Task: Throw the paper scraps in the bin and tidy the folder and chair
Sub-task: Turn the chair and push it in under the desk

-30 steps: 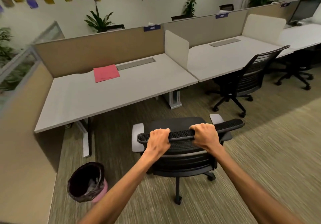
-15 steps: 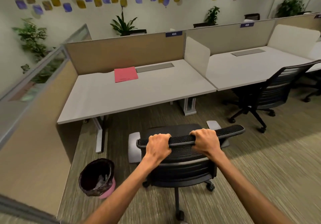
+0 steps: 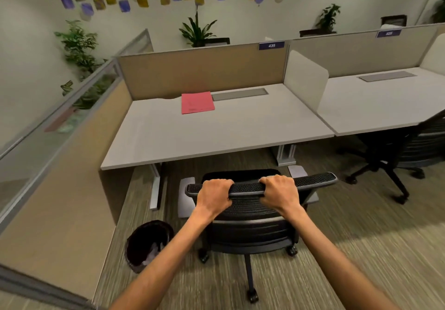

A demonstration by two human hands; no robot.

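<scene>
Two hands, left hand (image 3: 215, 196) and right hand (image 3: 280, 193), clench one chair (image 3: 250, 215) by its backrest top; left of the chair, one bin (image 3: 147, 244) (pale scraps inside); beyond, one red folder (image 3: 197, 102) lies on the desk (image 3: 240, 129).

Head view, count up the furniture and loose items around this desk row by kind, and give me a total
Desks: 2
Office chairs: 2
Red folder: 1
Bin: 1
Total: 6
Both hands grip the near chair's backrest.

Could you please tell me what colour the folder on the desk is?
The folder is pinkish red, seen in the head view.
</scene>
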